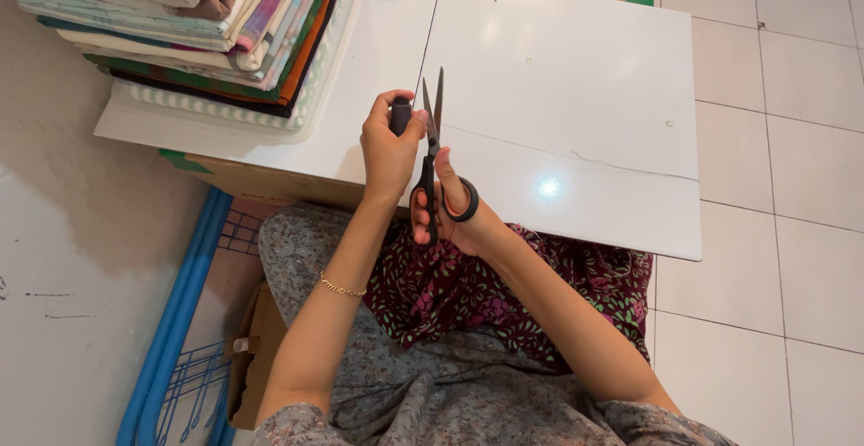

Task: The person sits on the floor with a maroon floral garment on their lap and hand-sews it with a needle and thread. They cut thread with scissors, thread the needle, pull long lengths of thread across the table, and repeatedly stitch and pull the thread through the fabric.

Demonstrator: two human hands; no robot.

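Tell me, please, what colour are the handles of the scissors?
Black, seen in the head view: the scissors sit in the right hand.

Both hands raised, fingers curled.

1. The left hand grips a small dark spool above the white table
2. The right hand holds black-handled scissors, blades slightly parted, pointing up beside the spool
3. Folded fabrics are stacked at the table's far left
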